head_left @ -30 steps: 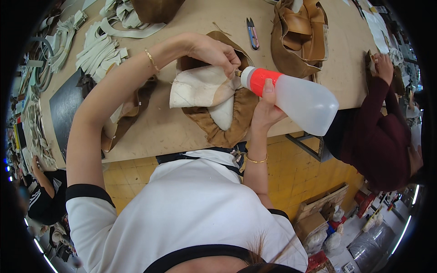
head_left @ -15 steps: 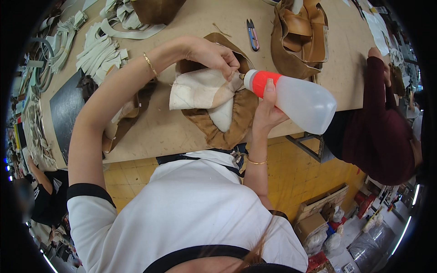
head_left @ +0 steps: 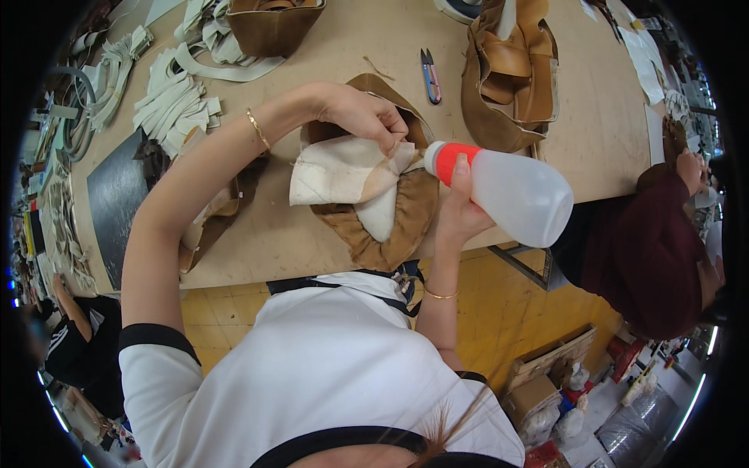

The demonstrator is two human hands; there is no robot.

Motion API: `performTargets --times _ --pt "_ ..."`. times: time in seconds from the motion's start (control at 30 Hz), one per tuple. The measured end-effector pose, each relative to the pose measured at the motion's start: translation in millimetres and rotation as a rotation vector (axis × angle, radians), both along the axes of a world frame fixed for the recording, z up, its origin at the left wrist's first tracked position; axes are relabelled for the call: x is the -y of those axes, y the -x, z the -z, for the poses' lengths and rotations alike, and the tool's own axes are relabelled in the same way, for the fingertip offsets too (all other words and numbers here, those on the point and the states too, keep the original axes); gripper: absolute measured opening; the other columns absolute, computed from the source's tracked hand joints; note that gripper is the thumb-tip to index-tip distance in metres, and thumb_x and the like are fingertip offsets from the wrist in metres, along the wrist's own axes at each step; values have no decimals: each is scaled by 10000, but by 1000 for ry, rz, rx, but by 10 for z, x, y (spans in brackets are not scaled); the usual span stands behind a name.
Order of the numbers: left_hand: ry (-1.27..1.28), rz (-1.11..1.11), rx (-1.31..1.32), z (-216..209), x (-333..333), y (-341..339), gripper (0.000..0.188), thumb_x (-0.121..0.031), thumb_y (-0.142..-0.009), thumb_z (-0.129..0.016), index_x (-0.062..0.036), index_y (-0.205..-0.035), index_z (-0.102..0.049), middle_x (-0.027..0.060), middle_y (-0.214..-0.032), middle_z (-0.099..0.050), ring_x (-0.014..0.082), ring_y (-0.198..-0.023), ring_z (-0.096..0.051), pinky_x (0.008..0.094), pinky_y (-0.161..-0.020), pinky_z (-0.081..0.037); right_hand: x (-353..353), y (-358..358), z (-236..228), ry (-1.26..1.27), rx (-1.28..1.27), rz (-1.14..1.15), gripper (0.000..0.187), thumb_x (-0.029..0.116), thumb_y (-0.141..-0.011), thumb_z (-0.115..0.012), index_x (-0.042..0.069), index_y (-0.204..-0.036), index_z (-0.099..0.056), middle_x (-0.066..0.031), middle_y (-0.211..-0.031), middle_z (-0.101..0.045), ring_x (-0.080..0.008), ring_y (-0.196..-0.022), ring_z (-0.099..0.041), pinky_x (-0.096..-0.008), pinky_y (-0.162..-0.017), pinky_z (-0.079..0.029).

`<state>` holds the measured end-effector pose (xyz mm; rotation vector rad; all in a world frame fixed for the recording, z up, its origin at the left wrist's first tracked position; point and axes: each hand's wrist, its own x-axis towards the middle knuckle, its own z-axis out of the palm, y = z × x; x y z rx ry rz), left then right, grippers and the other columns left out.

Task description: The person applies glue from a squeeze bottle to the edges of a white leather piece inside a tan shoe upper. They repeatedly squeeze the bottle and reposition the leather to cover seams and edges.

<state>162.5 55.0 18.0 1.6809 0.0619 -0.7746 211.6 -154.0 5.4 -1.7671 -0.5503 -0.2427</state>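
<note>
My left hand (head_left: 365,117) reaches over the work and pinches the edge of a cream fabric lining (head_left: 335,173). The lining is folded out of a brown suede shoe upper (head_left: 417,199) with a gathered front, lying on the table before me. A white piece shows inside the gathered part. My right hand (head_left: 462,212) is wrapped round a translucent squeeze bottle (head_left: 521,195) with a red band. The bottle lies tilted on its side, its nozzle against or close to the lining beside my left fingertips; I cannot tell whether anything flows out.
Thread snips (head_left: 431,76) lie beyond the work. Brown leather uppers stand at the far right (head_left: 499,125) and the far left (head_left: 273,31). Bundled cream strips (head_left: 175,101) and a black board (head_left: 113,207) lie to the left. A person in a maroon sleeve (head_left: 647,242) works at the right.
My view has shifted slightly, so the table things sit lower. The bottle's nozzle has stayed by the lining, and both hands keep their hold. The person at the right has moved their arm.
</note>
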Motion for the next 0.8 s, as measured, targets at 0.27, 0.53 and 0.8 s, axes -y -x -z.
performTargets --times 0.27,0.53,0.8 --pt "-22 40 -35 32 -24 4 58 -88 -746 -563 -45 -709 -549 -30 -745 -525 59 -716 -446 215 -639 -359 -113 52 10 -265 -190 -25 345 173 -745 -747 -39 -970 -593 -110 -930 -623 -210 -800 -581 -349 -769 -472" --pt "90 -14 -28 90 -17 31 74 -84 -772 -578 -31 -737 -541 -36 -766 -513 59 -753 -447 210 -691 -376 159 -111 -7 -159 -150 100 343 156 -776 -706 -60 -1005 -571 -133 -991 -601 -212 -855 -564 -364 -810 -461" --pt "54 -9 -33 63 -8 23 110 -85 -790 -582 -32 -717 -521 -21 -792 -547 64 -806 -484 218 -719 -381 299 -240 -105 -494 -646 166 507 221 -821 -634 -10 -1204 -395 -125 -1135 -490 -183 -967 -526 -336 -851 -460"
